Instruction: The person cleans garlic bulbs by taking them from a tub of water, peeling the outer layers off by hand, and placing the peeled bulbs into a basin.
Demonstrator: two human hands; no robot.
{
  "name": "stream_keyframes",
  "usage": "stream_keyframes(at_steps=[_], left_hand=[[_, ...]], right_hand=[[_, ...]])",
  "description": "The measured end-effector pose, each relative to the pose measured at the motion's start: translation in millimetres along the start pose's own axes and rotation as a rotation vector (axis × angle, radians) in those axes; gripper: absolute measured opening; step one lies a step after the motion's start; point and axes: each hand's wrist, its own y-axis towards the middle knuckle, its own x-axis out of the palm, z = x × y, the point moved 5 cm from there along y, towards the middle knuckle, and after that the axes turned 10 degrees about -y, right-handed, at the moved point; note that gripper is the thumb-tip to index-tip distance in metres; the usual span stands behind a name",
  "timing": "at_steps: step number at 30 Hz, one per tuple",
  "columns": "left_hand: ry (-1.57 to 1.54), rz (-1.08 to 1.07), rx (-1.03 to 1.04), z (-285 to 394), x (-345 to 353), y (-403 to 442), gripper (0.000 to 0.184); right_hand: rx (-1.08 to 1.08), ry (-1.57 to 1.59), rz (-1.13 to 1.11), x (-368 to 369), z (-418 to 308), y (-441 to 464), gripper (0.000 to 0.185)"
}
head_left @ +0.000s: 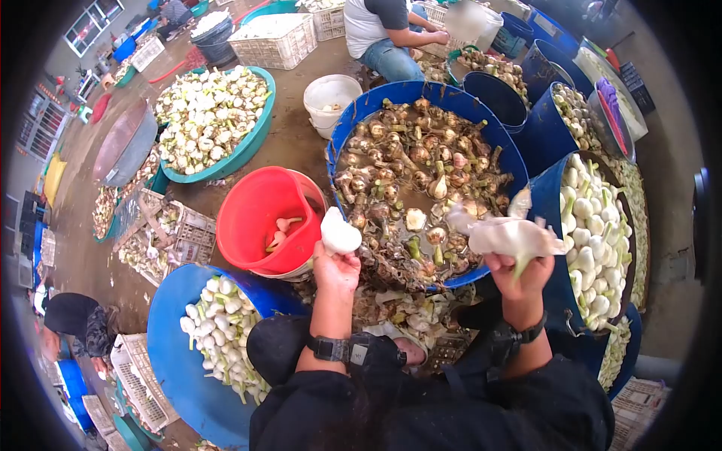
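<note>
Peeled garlic bulb [341,231] clamped in left fingers [349,261]; right fingers [538,272] pinch papery skin [513,237].

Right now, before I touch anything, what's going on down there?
A person is working at a blue tub of brownish unpeeled bulbs, apparently garlic. The left hand holds a smooth white bulb near the red bucket; the right hand holds what looks like loose papery peel, partly blurred, by the tub's right edge. Cleaned bulbs are heaped in containers on both sides. Beyond the tub, another person sits with their hands close together.
</note>
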Motion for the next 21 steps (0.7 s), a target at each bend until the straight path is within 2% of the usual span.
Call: stream_keyframes(at_steps=[1, 2, 3, 4, 5, 6, 7, 8, 9, 10, 12, 13, 14, 15, 17, 18, 19, 20, 21], left_hand=[[0.007, 0.106, 0.032, 3.2, 5.6, -8.9, 0.029], [0.013, 0.088, 0.113, 4.9, 7.1, -11.5, 0.025], [0.019, 0.069, 0.193, 5.7, 7.9, -13.9, 0.022], [0.024, 0.065, 0.183, 2.2, 11.5, -16.2, 0.022], [0.143, -0.011, 0.309, 4.4, 19.9, -20.8, 0.019], [0.266, -0.088, 0.431, 5.4, 25.3, -25.0, 0.015], [0.363, -0.194, 0.496, 7.5, 22.8, -21.4, 0.012], [0.401, -0.235, 0.453, 3.7, 22.6, -21.4, 0.013], [0.438, -0.276, 0.411, -1.3, 24.2, -21.9, 0.014], [0.445, -0.280, 0.401, -6.6, 36.5, -34.1, 0.014], [0.145, -0.072, 0.045, -27.6, 43.7, -50.6, 0.019], [0.147, -0.072, 0.047, -22.4, 38.8, -47.3, 0.019], [0.128, -0.099, -0.145, -24.2, 27.4, -41.9, 0.021], [0.100, -0.123, -0.337, -28.6, 15.4, -36.4, 0.024], [0.079, -0.067, -0.324, -25.5, 1.5, -25.6, 0.025], [0.034, -0.019, -0.210, -17.9, 3.4, -26.7, 0.026], [-0.005, 0.029, -0.101, -11.3, 3.4, -27.5, 0.027], [-0.195, -0.079, 0.083, 7.6, -9.1, -14.2, 0.027], [-0.278, -0.228, 0.199, 30.2, 9.6, -48.1, 0.023]], right_hand=[[0.095, 0.072, -0.190, -12.4, 14.0, 3.1, 0.042], [0.368, -0.415, -0.154, -36.4, 35.4, 2.4, 0.039], [0.086, -1.365, -0.297, -62.0, 66.6, 5.9, 0.038], [0.047, -1.604, -0.631, -12.3, 81.7, 1.8, 0.029], [0.325, -1.922, -0.660, -2.5, 97.6, 2.5, 0.027], [0.256, -1.774, -0.467, 15.5, 96.4, 10.3, 0.028], [0.245, -1.404, -0.258, 16.3, 104.3, 20.4, 0.025], [0.047, -1.211, -0.103, 7.5, 116.1, 28.8, 0.022], [-0.126, -1.185, -0.166, 22.3, 112.3, 39.3, 0.027], [-0.136, -1.154, -0.216, 21.8, 118.8, 47.5, 0.028], [-0.151, -1.120, -0.263, 19.8, 119.0, 47.6, 0.028], [-0.019, -0.851, -0.181, 16.6, 109.7, 40.6, 0.026], [0.116, -0.580, -0.103, 16.9, 104.1, 35.0, 0.024], [-0.065, -0.324, -0.021, 25.3, 84.1, 36.2, 0.020], [-0.217, -0.224, 0.081, 21.2, 62.8, 40.1, 0.019], [-0.063, -0.494, -0.011, 15.0, 64.8, 40.4, 0.019], [0.217, -0.741, -0.351, 8.4, 85.2, 39.9, 0.025], [0.228, -1.153, -0.660, 5.7, 103.5, 24.2, 0.026], [0.233, -1.565, -0.980, 3.9, 119.2, 10.6, 0.027]])
